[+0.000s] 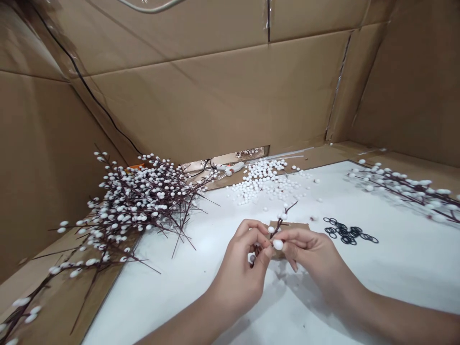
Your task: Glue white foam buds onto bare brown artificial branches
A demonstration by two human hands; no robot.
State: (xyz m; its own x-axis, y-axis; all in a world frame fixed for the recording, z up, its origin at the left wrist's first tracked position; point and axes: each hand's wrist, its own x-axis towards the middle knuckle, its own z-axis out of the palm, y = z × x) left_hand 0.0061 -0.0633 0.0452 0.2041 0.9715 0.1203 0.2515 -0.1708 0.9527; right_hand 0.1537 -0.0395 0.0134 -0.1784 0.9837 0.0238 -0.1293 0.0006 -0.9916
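My left hand [244,270] and my right hand [305,249] meet above a white-covered work surface [388,278]. Between them is a thin brown twig [279,223] bearing white foam buds. My left fingers pinch the twig low down, near a small grey-tipped bead [252,258]. My right fingertips hold a white oval foam bud [277,245] against the twig. A piece of brown cardboard [289,226] lies beneath the hands, partly hidden by them. The black rubber rings [345,231] lie just right of my right hand.
A large heap of budded branches [136,211] lies at the left, and more branches [406,189] lie at the right. Loose white foam beads [262,179] are scattered at the back near a glue gun [230,167]. Cardboard walls [215,96] surround the surface.
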